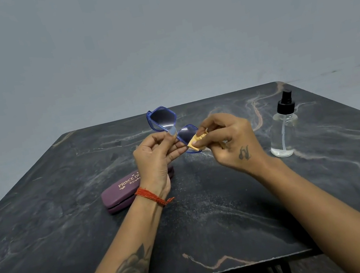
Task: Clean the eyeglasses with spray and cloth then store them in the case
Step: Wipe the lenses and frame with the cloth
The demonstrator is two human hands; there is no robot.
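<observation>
Two hands on blue eyeglasses (163, 121), yellow cloth (195, 142) in right hand (228, 142).

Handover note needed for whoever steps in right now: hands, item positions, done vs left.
Left hand: pinches the blue-framed tinted eyeglasses at the bridge, held above the table.
Right hand: grips the folded yellow cloth against the nearer lens.
Clear spray bottle with black pump: upright on the dark marble table, to the right, untouched.
Maroon hard glasses case: closed, on the table under the left wrist.
Done: wiping is under way; whether the lenses were sprayed cannot be told.
Left: finish both lenses, open the case, fold and store the glasses, close it.
</observation>
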